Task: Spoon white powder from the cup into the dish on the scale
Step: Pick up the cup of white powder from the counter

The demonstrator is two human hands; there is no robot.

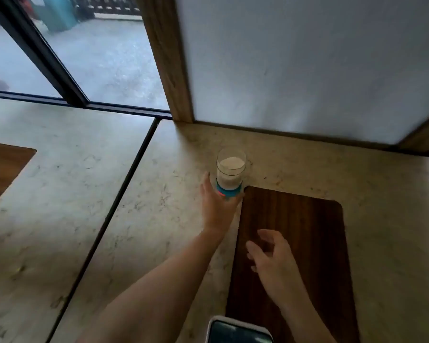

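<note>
A clear cup [230, 170] with a blue band near its base stands upright on the pale stone table, more than half full of white powder. My left hand [217, 201] is wrapped around the cup's lower part, just off the far left corner of a dark wooden inlay [307, 233]. My right hand [273, 258] hovers over that inlay with its fingers spread and nothing in it. No dish, scale or spoon shows in the head view.
A phone-like device with a white rim [238, 330] lies at the bottom edge. A white panel in a wooden frame [307, 65] rises right behind the cup. A dark seam [124, 186] splits the table, and a second wooden inlay [3, 169] sits far left.
</note>
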